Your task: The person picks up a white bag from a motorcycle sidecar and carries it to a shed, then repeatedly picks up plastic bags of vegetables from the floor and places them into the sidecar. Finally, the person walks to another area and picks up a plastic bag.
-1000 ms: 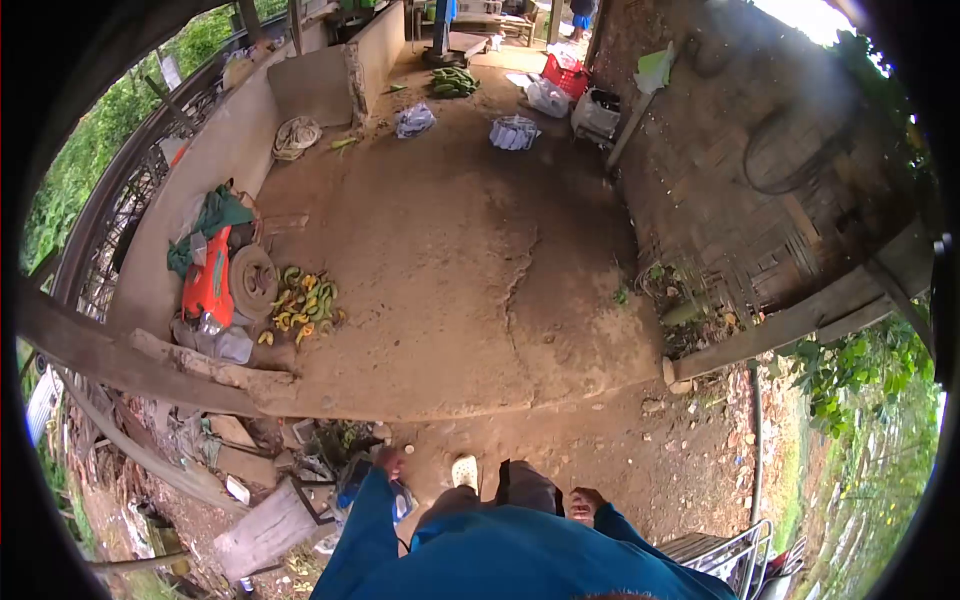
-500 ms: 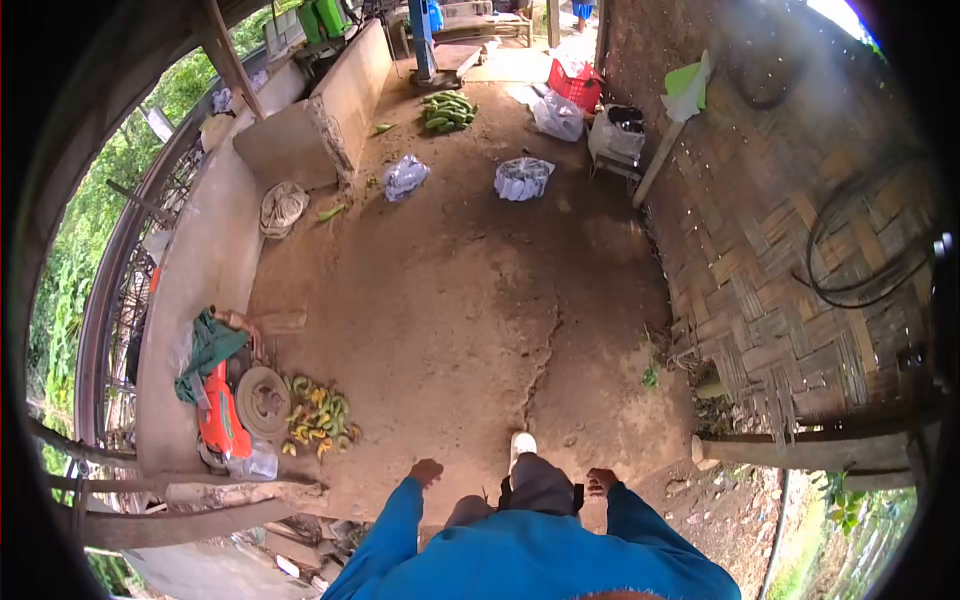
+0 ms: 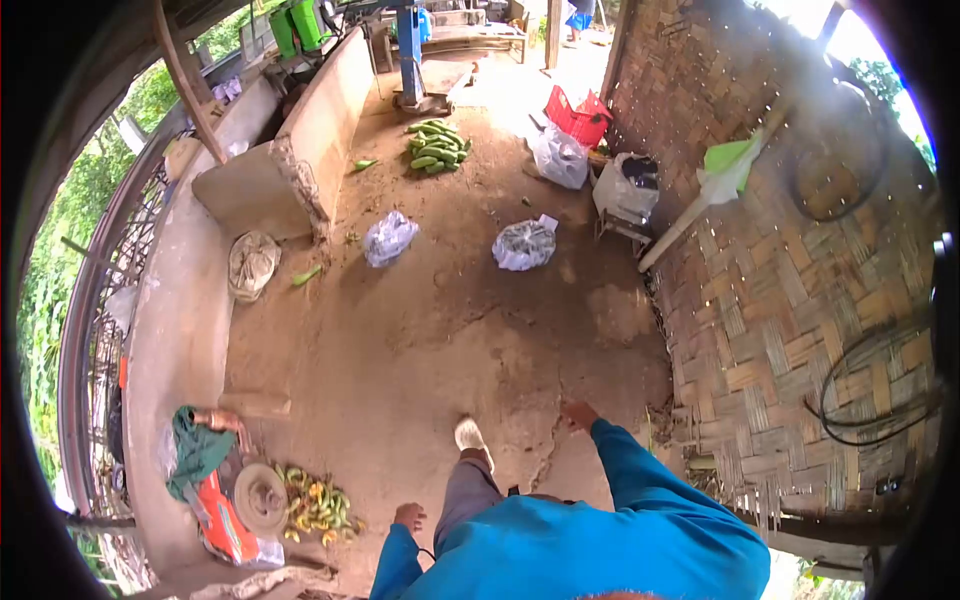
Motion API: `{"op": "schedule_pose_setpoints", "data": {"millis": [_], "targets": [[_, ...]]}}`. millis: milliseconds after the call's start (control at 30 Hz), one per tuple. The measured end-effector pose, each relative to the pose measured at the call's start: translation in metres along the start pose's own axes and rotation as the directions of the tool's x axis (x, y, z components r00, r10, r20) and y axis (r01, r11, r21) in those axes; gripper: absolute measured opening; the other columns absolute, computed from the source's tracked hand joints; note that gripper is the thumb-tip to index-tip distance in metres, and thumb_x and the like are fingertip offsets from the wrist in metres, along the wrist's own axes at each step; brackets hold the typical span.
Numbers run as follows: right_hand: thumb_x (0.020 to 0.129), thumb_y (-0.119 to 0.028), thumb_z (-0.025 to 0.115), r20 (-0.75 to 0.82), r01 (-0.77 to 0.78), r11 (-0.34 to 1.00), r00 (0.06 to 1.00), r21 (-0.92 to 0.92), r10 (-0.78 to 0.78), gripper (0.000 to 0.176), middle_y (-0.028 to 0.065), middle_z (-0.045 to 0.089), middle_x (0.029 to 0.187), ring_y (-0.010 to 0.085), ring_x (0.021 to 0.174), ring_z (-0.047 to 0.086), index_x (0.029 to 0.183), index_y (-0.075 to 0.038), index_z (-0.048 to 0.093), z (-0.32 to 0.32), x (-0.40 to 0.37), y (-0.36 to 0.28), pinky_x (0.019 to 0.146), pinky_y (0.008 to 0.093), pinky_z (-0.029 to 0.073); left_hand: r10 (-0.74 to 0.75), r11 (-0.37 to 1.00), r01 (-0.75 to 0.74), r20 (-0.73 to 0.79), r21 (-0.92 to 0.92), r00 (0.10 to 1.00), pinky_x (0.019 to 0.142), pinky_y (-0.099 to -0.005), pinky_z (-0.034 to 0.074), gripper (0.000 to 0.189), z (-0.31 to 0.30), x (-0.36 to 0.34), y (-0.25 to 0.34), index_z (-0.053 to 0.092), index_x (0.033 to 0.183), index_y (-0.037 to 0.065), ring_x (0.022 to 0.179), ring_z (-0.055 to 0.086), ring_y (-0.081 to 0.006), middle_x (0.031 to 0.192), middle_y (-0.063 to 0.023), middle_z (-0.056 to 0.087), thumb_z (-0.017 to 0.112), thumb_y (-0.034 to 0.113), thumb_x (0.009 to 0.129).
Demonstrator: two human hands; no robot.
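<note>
Since the person has walked further in, the loose pile of yellow-green bananas (image 3: 315, 505) now lies just beside the left hand (image 3: 408, 517), fingers too small to read; across the cracked brown earthen floor (image 3: 480, 350), the empty right hand (image 3: 578, 413), fingers apart, nears the woven bamboo wall (image 3: 780, 330).

White shoe (image 3: 468, 436) planted on the cracked concrete floor (image 3: 430, 340). Right hand (image 3: 578, 413) out wide, empty, fingers loose, near the woven wall (image 3: 800, 300). Left hand (image 3: 410, 517) low, close to the yellow bananas (image 3: 316, 505). Two plastic bags (image 3: 388, 238) ahead, green bananas (image 3: 435, 148) beyond.
</note>
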State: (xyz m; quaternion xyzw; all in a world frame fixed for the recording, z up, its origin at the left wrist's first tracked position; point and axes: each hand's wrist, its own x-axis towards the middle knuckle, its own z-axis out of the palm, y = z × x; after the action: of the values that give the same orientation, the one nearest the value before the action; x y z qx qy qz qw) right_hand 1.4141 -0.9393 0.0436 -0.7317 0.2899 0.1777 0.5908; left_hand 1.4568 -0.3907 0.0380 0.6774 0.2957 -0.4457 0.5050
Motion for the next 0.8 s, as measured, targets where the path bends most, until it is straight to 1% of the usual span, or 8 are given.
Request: {"op": "schedule_pose_setpoints", "data": {"millis": [133,233,367,400,467,633,700,800], "targets": [[0.079,-0.037,0.063,0.016,-0.413,0.909,0.91,-0.054,0.414,0.034,0.01,0.058,0.078,0.0202,0.067,0.058,0.094,-0.005,0.061,-0.014,0.017,-0.048,0.053,0.0373,0.052,-0.198,0.98,0.199,-0.027,0.008,0.98,0.043,-0.0331,0.039,0.022,0.008,0.037,0.11,0.057,0.086,0.006,0.05,0.045,-0.0163,0.072,-0.0106,0.06,0.056,0.026,0.076],[0.08,-0.036,0.062,-0.076,-0.53,0.842,0.84,0.098,0.538,0.034,0.0117,0.061,0.081,0.0255,0.07,0.061,0.09,-0.004,0.063,-0.031,0.027,-0.101,0.057,0.0387,0.053,0.167,0.983,-0.172,0.078,0.064,0.983,0.035,-0.029,0.031,0.017,0.016,0.072,0.215,0.056,0.073,0.007,0.044,0.042,-0.0127,0.06,-0.0071,0.054,0.056,0.024,0.077],[0.077,-0.029,0.064,0.361,-0.511,0.603,0.859,0.612,0.362,0.026,0.0074,0.054,0.071,0.0234,0.06,0.055,0.089,-0.006,0.062,-0.087,0.128,-0.025,0.059,0.0406,0.053,0.516,0.707,-0.612,0.334,0.354,0.789,0.044,-0.0291,0.035,0.02,0.013,0.183,0.329,0.057,0.074,0.011,0.051,0.045,-0.0104,0.061,0.0013,0.051,0.057,0.029,0.084],[0.077,-0.029,0.064,0.186,-0.549,0.678,0.825,0.488,0.534,0.026,0.0075,0.054,0.073,0.0234,0.062,0.055,0.091,-0.008,0.062,-0.083,0.134,-0.067,0.061,0.0417,0.052,0.293,0.955,-0.296,0.102,0.022,0.951,0.051,-0.0277,0.039,0.023,0.04,0.153,0.386,0.056,0.087,0.009,0.062,0.048,-0.0098,0.073,0.0027,0.055,0.057,0.032,0.087],[0.076,-0.03,0.064,0.0,-0.604,0.726,0.769,0.33,0.64,0.026,0.0075,0.054,0.075,0.0234,0.065,0.054,0.093,-0.009,0.061,-0.099,0.196,-0.131,0.064,0.0427,0.051,0.38,0.925,-0.374,0.129,-0.069,0.916,0.055,-0.0229,0.04,0.025,0.051,0.195,0.447,0.053,0.091,0.009,0.065,0.047,-0.0072,0.078,0.004,0.052,0.055,0.034,0.089],[0.083,-0.034,0.059,0.029,-0.695,0.604,0.665,0.39,0.746,0.026,0.0084,0.06,0.092,0.025,0.08,0.057,0.099,-0.014,0.062,-0.117,0.336,-0.152,0.065,0.0446,0.049,0.315,0.888,-0.323,0.077,0.326,0.946,0.05,-0.0219,0.038,0.019,0.092,0.227,0.579,0.054,0.087,0.011,0.058,0.043,-0.0056,0.071,0.0039,0.048,0.054,0.03,0.088],[0.086,-0.026,0.055,-0.003,-0.561,0.752,0.801,0.348,0.599,0.015,0.0039,0.047,0.058,0.0158,0.042,0.039,0.086,-0.011,0.056,-0.144,0.401,-0.178,0.038,0.0276,0.029,0.322,0.889,-0.328,0.073,0.318,0.944,0.046,-0.0226,0.036,0.017,0.096,0.271,0.597,0.055,0.085,0.011,0.055,0.042,-0.0052,0.068,0.0027,0.048,0.053,0.028,0.087],[0.088,-0.029,0.054,0.212,-0.182,0.956,0.968,0.231,0.133,0.018,0.0059,0.05,0.073,0.015,0.058,0.046,0.089,-0.011,0.055,-0.174,0.505,-0.133,0.047,0.0296,0.037,0.194,0.883,-0.193,0.041,0.429,0.98,0.05,-0.0248,0.038,0.02,0.105,0.318,0.653,0.056,0.085,0.009,0.059,0.045,-0.0069,0.068,0.0006,0.049,0.053,0.029,0.088]]}}
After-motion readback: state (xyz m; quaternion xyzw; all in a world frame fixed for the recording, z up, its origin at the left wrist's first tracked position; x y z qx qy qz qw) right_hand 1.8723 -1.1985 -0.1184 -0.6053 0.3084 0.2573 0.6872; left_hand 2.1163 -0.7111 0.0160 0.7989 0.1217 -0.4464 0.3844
